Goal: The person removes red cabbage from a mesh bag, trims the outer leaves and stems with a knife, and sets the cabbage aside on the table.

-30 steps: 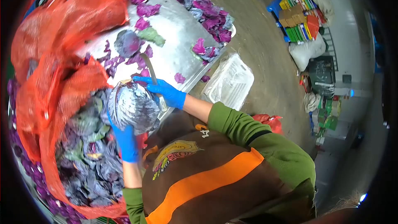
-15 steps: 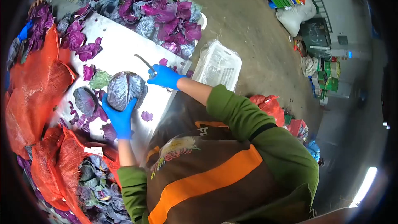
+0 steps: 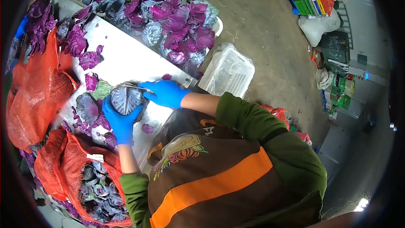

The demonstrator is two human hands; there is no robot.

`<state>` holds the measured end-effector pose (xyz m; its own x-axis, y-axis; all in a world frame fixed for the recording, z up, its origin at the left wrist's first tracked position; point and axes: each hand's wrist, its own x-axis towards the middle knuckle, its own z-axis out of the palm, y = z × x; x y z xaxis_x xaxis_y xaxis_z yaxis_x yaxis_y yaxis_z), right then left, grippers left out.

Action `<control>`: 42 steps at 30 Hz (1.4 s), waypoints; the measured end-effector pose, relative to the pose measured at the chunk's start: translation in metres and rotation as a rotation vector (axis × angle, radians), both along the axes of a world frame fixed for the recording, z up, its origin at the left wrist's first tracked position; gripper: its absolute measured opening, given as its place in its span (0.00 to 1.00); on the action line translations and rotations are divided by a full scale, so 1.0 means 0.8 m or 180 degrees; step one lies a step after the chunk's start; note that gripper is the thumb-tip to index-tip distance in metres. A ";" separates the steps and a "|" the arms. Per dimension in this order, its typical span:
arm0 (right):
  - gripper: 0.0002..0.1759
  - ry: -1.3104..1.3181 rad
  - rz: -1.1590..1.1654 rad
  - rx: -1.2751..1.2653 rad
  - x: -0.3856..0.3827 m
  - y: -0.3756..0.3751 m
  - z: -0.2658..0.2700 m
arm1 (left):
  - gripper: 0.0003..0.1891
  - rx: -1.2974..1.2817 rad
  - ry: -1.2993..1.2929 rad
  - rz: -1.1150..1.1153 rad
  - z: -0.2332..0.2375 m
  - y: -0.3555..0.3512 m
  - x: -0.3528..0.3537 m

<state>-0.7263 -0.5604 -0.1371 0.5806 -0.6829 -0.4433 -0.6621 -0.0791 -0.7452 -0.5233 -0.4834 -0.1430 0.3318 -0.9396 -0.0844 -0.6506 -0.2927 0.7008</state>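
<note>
A head of red cabbage (image 3: 126, 100) rests on the metal table (image 3: 126, 50). My left hand (image 3: 120, 123), in a blue glove, cups its near side with thumb and fingers spread around it. In my right hand (image 3: 166, 94), also gloved in blue, is a knife (image 3: 134, 86). Its thin blade lies across the far side of the cabbage head, and the handle is mostly hidden in my fist. Left of the cabbage lies a loose outer leaf (image 3: 87, 107), with a green leaf (image 3: 102, 89) just beyond it.
A heap of purple leaves (image 3: 168, 14) fills a white crate at the far side. Beside the table stands a plastic-lined white basket (image 3: 230, 71). Red mesh sacks (image 3: 38, 93) crowd the left, one open on more cabbages (image 3: 101, 190). Another person's blue glove (image 3: 22, 27) shows at far left.
My right hand has brought the knife leftward and down, from held up beside the cabbage to its far side. My left hand stays on the cabbage. The view has shifted slightly.
</note>
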 end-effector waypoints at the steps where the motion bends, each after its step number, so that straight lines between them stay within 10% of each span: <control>1: 0.18 -0.0114 -0.0036 -0.0811 0.006 0.005 -0.014 | 0.55 0.0009 -0.0011 0.0019 0.001 -0.003 0.000; 21: 0.07 0.0792 0.0687 -0.2159 0.056 -0.012 -0.104 | 0.50 0.0107 0.0238 0.0186 -0.008 -0.020 0.018; 42: 0.12 0.0888 0.0749 -0.1022 0.053 -0.052 -0.134 | 0.55 -0.0347 0.0870 0.0040 -0.022 0.048 0.042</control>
